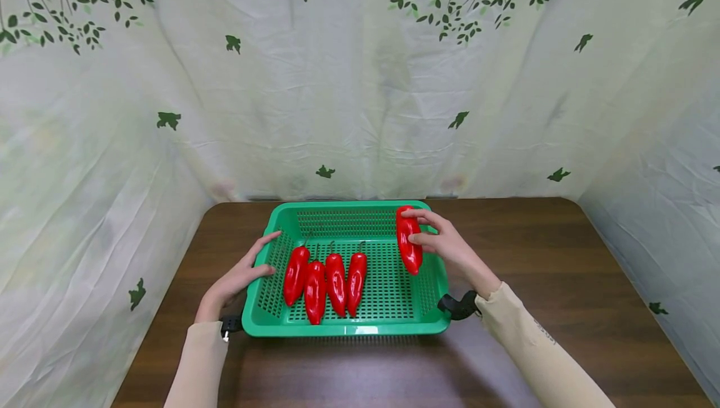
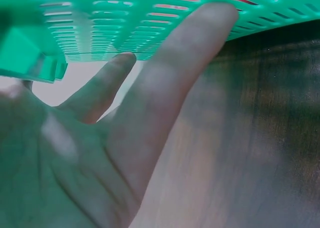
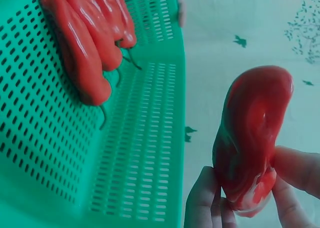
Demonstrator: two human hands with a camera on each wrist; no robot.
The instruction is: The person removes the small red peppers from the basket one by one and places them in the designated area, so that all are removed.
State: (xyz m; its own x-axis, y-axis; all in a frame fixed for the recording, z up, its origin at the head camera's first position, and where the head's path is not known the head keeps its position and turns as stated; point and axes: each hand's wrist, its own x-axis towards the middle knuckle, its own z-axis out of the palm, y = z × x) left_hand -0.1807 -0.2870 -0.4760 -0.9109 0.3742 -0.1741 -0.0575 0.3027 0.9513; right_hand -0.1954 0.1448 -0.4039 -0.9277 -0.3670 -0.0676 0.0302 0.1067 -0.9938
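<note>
My right hand (image 1: 444,242) pinches a long glossy red pepper (image 1: 407,245) between thumb and fingers, above the right end of a green plastic basket (image 1: 345,331). In the right wrist view that pepper (image 3: 255,118) stands nearly upright in the fingers, to one side of the basket wall (image 3: 160,118). Several more red peppers (image 1: 315,292) with thin green stems lie side by side in the left half of the basket. Against the basket's left side rests my left hand (image 1: 239,277), its thumb and fingers straight and spread; the left wrist view shows them touching the slotted wall (image 2: 110,22).
The basket stands on a dark brown wooden table (image 1: 517,239). Behind and at both sides hangs a pale cloth (image 1: 360,83) printed with green leaves and branches. A black wrist strap (image 1: 461,305) on the right arm is close to the basket's right rim.
</note>
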